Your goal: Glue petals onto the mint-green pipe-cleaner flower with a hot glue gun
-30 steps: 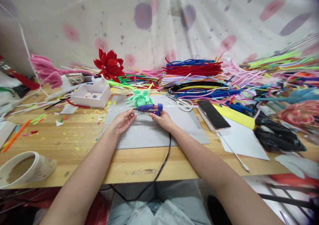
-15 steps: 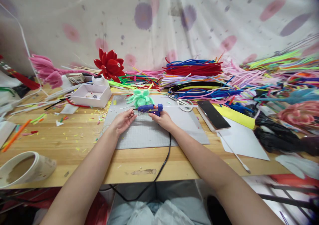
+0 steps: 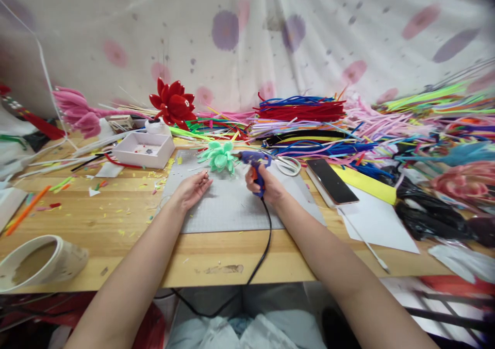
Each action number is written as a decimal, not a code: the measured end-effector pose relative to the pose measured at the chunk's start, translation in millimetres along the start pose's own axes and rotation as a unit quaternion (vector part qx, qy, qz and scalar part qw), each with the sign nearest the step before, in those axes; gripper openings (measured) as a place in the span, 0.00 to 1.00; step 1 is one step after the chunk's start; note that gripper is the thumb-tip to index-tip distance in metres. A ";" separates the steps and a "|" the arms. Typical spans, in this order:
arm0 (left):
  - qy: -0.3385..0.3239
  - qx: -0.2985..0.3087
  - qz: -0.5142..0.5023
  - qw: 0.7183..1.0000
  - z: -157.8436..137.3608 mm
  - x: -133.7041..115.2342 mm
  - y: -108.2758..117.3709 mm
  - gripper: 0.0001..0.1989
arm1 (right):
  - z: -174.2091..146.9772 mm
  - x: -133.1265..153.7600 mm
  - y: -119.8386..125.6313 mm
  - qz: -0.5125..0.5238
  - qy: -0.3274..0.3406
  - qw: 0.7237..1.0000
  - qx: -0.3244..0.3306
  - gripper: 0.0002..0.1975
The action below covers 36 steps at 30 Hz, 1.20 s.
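Observation:
My right hand [image 3: 266, 184] is wrapped round the handle of a blue glue gun [image 3: 253, 158], whose nozzle points left, close to the mint-green pipe-cleaner flower [image 3: 219, 157]. A black cord runs down from the grip toward the table's front edge. To the left, my left hand [image 3: 195, 188] is palm up, with thumb and fingertips pinched together. Whatever they hold is too small to make out. The flower lies at the back of the grey cutting mat [image 3: 228, 212], just beyond both hands. White-handled scissors [image 3: 288, 166] lie behind the glue gun.
A white box [image 3: 144, 150] and a red flower [image 3: 172, 103] stand at back left. Bundles of pipe cleaners [image 3: 301, 111] line the back. A phone [image 3: 331, 180] lies right of the mat. A paper cup [image 3: 42, 264] sits near the front left edge.
My right hand has swung the glue gun from lying level near my left fingertips to upright, farther right, with its nozzle now by the green flower. My left hand has stayed almost still.

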<state>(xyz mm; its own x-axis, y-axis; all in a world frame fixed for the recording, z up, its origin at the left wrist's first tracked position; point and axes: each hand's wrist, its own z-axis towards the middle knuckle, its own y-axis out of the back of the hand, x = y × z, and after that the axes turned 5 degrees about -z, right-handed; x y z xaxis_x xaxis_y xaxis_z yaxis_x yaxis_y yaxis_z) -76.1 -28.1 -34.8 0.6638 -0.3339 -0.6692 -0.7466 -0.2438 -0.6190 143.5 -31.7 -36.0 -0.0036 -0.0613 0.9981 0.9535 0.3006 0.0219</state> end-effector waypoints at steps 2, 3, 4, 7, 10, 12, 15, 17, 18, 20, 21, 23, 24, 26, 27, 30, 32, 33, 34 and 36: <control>0.000 -0.001 -0.001 1.000 -0.4 -0.2 0.1 0.09 | -0.3 9.4 16.4 0.005 0.022 0.998 -0.066 0.32; -0.001 -0.001 -0.001 1.000 -0.3 -0.1 0.3 0.09 | 0.3 12.8 25.9 0.008 0.040 0.994 -0.101 0.31; -0.002 0.000 -0.002 1.000 0.0 0.1 0.6 0.08 | 1.5 14.8 35.7 0.010 0.059 0.989 -0.133 0.31; -0.003 0.002 -0.007 1.000 0.4 0.6 1.1 0.08 | 6.8 10.1 61.6 -0.020 0.079 0.969 -0.232 0.28; 0.005 0.008 -0.012 1.000 -1.8 -0.4 0.0 0.08 | 12.1 -6.0 76.4 -0.097 0.040 0.937 -0.333 0.24; 0.013 0.024 -0.023 0.999 -4.7 -2.6 -1.2 0.07 | 14.0 -16.4 80.3 -0.166 0.008 0.916 -0.365 0.22; 0.020 0.068 -0.060 0.996 -9.2 -7.8 -2.3 0.07 | 13.9 -24.8 80.6 -0.263 -0.003 0.886 -0.382 0.23; 0.025 0.093 -0.082 0.992 -11.2 -11.4 -3.0 0.06 | 13.0 -26.6 78.7 -0.322 -0.015 0.871 -0.370 0.25; 0.028 0.098 -0.088 0.991 -11.9 -12.9 -3.5 0.06 | 12.7 -27.0 77.3 -0.352 -0.027 0.865 -0.356 0.26; 0.036 0.089 -0.089 0.991 -12.7 -15.1 -5.7 0.05 | 12.5 -26.6 73.8 -0.409 -0.052 0.854 -0.318 0.27; 0.038 0.076 -0.088 0.992 -12.9 -15.8 -7.5 0.05 | 12.4 -25.6 72.0 -0.432 -0.063 0.848 -0.299 0.26; 0.037 0.040 -0.086 0.995 -13.7 -16.1 -12.8 0.06 | 11.5 -20.1 69.1 -0.476 -0.073 0.835 -0.265 0.24; 0.033 0.021 -0.088 0.995 -14.2 -15.7 -16.3 0.06 | 10.0 -15.2 68.3 -0.503 -0.073 0.825 -0.248 0.23; 0.019 -0.010 -0.097 0.995 -15.5 -13.4 -24.7 0.06 | 4.1 -1.3 68.4 -0.567 -0.071 0.793 -0.211 0.20; 0.014 -0.020 -0.103 0.994 -16.0 -11.5 -29.5 0.06 | -0.1 7.0 69.1 -0.597 -0.075 0.775 -0.195 0.19; -0.006 -0.057 -0.112 0.992 -16.2 -2.3 -45.9 0.05 | -13.9 29.7 69.1 -0.622 -0.138 0.756 -0.149 0.15; -0.050 -0.088 -0.101 0.990 -14.8 6.7 -58.0 0.04 | -18.1 38.1 63.2 -0.585 -0.141 0.795 -0.074 0.13; -0.088 -0.102 -0.089 0.987 -13.7 11.8 -64.1 0.03 | -17.1 39.6 58.0 -0.552 -0.119 0.825 -0.031 0.13; -0.133 -0.115 -0.074 0.982 -12.3 17.1 -70.1 0.03 | -13.6 39.7 51.7 -0.509 -0.071 0.858 0.008 0.13; -0.225 -0.137 -0.034 0.964 -8.7 26.7 -80.7 0.03 | 0.1 37.0 37.4 -0.430 0.011 0.903 0.021 0.12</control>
<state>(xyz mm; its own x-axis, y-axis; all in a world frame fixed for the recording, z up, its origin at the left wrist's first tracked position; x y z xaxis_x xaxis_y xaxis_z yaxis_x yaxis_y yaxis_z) 1.5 -25.3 0.8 0.6166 0.1058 -0.7802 -0.6435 -0.5032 -0.5768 179.0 -22.6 1.7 -0.7306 -0.3075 0.6097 0.5888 0.1684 0.7905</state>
